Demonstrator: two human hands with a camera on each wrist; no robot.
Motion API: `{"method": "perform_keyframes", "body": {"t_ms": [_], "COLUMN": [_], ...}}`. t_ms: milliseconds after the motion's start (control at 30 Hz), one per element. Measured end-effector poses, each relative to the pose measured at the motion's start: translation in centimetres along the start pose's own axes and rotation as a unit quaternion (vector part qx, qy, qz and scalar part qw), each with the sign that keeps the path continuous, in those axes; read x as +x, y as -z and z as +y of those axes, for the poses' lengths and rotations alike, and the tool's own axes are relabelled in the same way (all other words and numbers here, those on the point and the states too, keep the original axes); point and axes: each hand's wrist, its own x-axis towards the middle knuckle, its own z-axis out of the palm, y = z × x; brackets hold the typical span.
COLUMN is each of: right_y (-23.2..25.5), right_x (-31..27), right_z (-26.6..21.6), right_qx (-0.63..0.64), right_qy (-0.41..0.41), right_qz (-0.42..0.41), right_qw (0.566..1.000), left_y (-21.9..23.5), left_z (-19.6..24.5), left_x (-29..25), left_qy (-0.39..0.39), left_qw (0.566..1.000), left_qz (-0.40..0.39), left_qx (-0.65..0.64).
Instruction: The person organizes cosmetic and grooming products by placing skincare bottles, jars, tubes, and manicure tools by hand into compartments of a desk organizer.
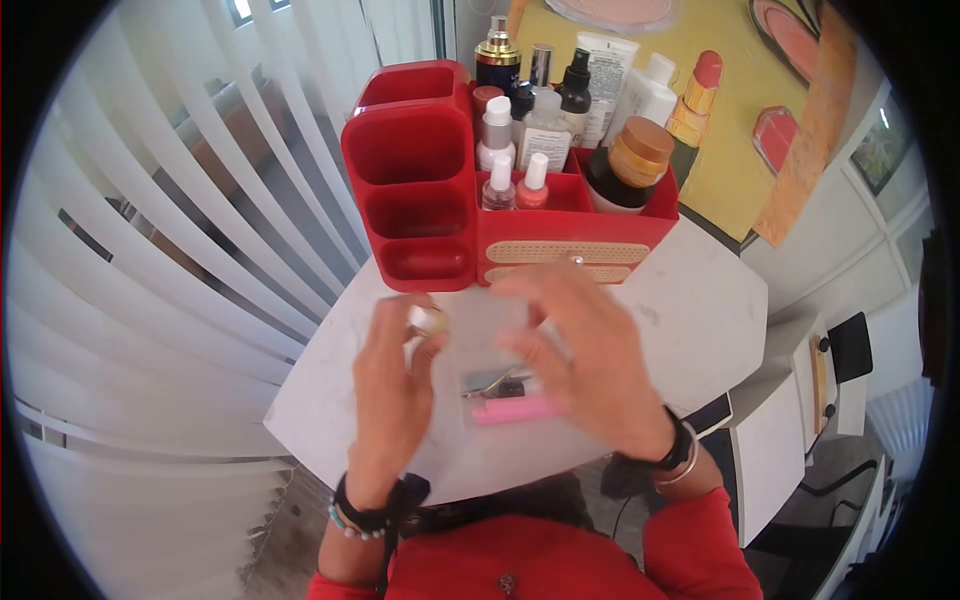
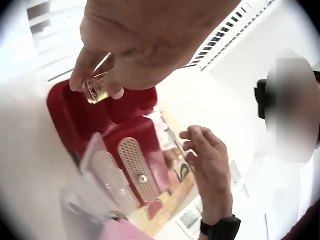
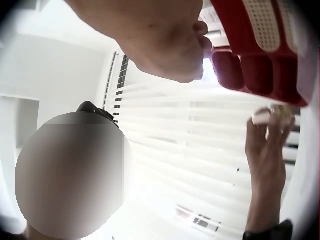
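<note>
A small bottle with a white cap and yellowish contents (image 1: 430,320) is pinched between the thumb and fingers of my left hand (image 1: 393,385), above the table in front of the red organizer. In the left wrist view the clear bottle (image 2: 96,89) shows between the fingertips of the left hand (image 2: 145,45). My right hand (image 1: 590,355), blurred, hangs to the right of it with fingers spread and slightly bent, touching nothing that I can see. Beneath it lie a pink item (image 1: 510,409) and a metal tool (image 1: 490,384) on a clear tray or sheet.
The red organizer (image 1: 420,205) stands at the back of the white table (image 1: 690,300), its left compartments empty. Its right part holds several bottles, a tube and an amber-lidded jar (image 1: 640,150). Vertical blinds (image 1: 170,250) hang at the left; a yellow board (image 1: 735,120) is behind.
</note>
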Motion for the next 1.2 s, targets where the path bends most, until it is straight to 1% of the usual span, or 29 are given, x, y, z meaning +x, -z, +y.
{"method": "perform_keyframes", "body": {"t_ms": [33, 100, 133, 200, 233, 267, 333, 367, 433, 500, 567, 600, 667, 700, 767, 900, 1000, 1067, 1100, 1167, 1200], "right_y": [-0.4, -1.0, -1.0, -0.8, -0.5, -0.1, 0.8, 1.3, 2.3, 3.8, 5.1, 5.2, 4.7, 4.4, 3.8, 2.9, 2.9, 3.1, 3.2, 3.1, 3.3], "right_x": [-0.8, -2.1, -2.8, -3.7, -3.9, -4.1, -4.3, -4.3, -3.4, -1.3, 2.3, 3.8, 6.5, 7.4, 8.2, 8.2, 8.2, 7.9, 7.8, 7.7, 7.2], "right_z": [-0.7, -1.6, -1.7, -1.5, -1.5, -1.4, -1.1, -0.8, -0.2, 0.6, 1.4, 2.5, 5.1, 5.8, 6.7, 7.0, 7.3, 7.2, 7.1, 7.0, 6.6], "right_qx": [-0.001, 0.040, 0.038, 0.059, 0.058, 0.045, 0.029, 0.023, 0.016, -0.071, -0.082, -0.084, -0.150, -0.152, -0.214, -0.212, -0.194, -0.201, -0.202, -0.265, -0.264], "right_qy": [-0.003, -0.020, -0.022, -0.075, -0.076, -0.080, -0.087, -0.082, -0.078, -0.051, -0.021, -0.024, 0.036, 0.033, 0.047, 0.039, 0.014, 0.004, 0.002, 0.032, 0.032], "right_qz": [0.003, -0.007, -0.004, 0.017, 0.018, 0.023, 0.032, 0.044, 0.057, 0.159, 0.219, 0.222, 0.215, 0.216, 0.144, 0.132, 0.121, 0.097, 0.097, 0.152, 0.151], "right_qw": [1.000, 0.999, 0.999, 0.995, 0.995, 0.995, 0.995, 0.995, 0.995, 0.983, 0.972, 0.971, 0.964, 0.964, 0.965, 0.968, 0.973, 0.975, 0.974, 0.952, 0.952], "left_y": [-0.7, -2.1, -2.8, -3.9, -4.2, -4.6, -5.4, -5.7, -5.9, -5.7, -5.2, -5.1, -4.8, -4.6, -4.4, -4.5, -4.6, -4.6, -4.6, -4.6, -4.6], "left_z": [1.2, 3.2, 3.6, 4.2, 4.3, 4.5, 5.1, 5.3, 5.4, 5.1, 4.3, 3.5, 2.3, 1.7, 1.1, 0.2, -0.3, -0.6, -0.8, -1.0, -1.1], "left_x": [-0.6, -1.7, -2.4, -3.3, -3.3, -3.3, -3.2, -3.3, -3.6, -4.1, -5.0, -5.7, -6.9, -7.5, -8.1, -8.9, -9.0, -8.9, -8.9, -9.0, -9.1], "left_qy": [-0.030, -0.083, -0.085, -0.066, -0.104, -0.105, -0.156, -0.158, -0.127, -0.123, -0.120, -0.110, -0.102, -0.097, -0.089, -0.097, -0.109, -0.119, -0.128, -0.137, -0.130], "left_qw": [0.999, 0.996, 0.996, 0.997, 0.994, 0.994, 0.986, 0.986, 0.992, 0.992, 0.992, 0.992, 0.992, 0.991, 0.991, 0.989, 0.988, 0.986, 0.984, 0.983, 0.985], "left_qz": [-0.005, -0.007, -0.010, -0.007, -0.009, -0.009, -0.011, -0.014, 0.003, 0.010, 0.014, 0.001, -0.016, -0.020, -0.032, -0.044, -0.052, -0.057, -0.055, -0.053, -0.054], "left_qx": [0.015, 0.036, 0.035, 0.026, 0.037, 0.036, 0.052, 0.049, 0.014, 0.030, 0.046, 0.062, 0.078, 0.088, 0.098, 0.103, 0.101, 0.102, 0.107, 0.111, 0.104]}}
